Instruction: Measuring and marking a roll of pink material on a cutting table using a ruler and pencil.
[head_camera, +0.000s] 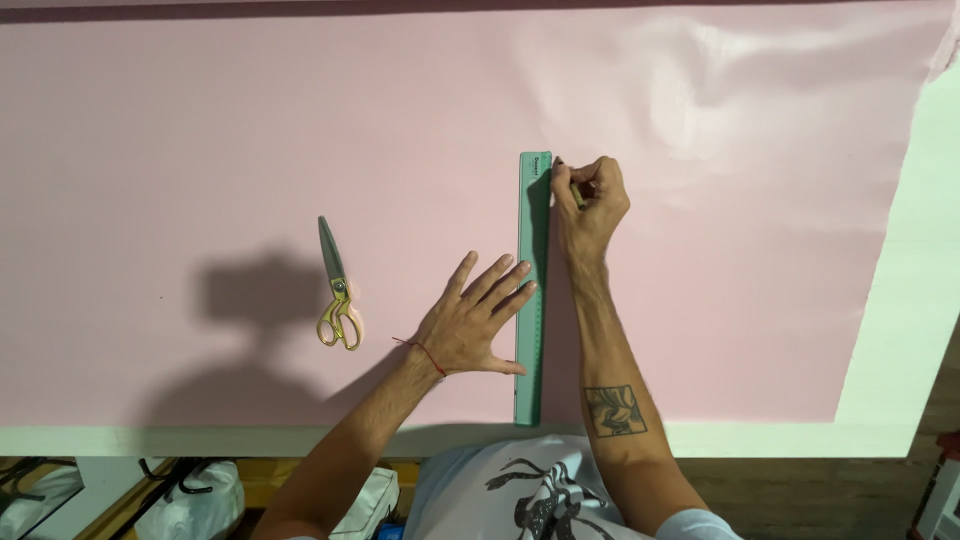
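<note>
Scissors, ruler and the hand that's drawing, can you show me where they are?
scissors (338, 290): head view, on the pivot where blades meet the handles.
green ruler (534, 200): head view, on its upper part, above the fingers.
right hand (592, 195): head view, on the back of the fist holding a pen.

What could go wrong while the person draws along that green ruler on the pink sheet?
The long green plastic ruler is pinned only by the left hand near its lower half, so its top end might swivel and bend the line. The right hand marks right at that top end with a thin marking tool, where a slip is likeliest. The wide pink sheet looks rippled at upper right, which may distort later lines.
</note>
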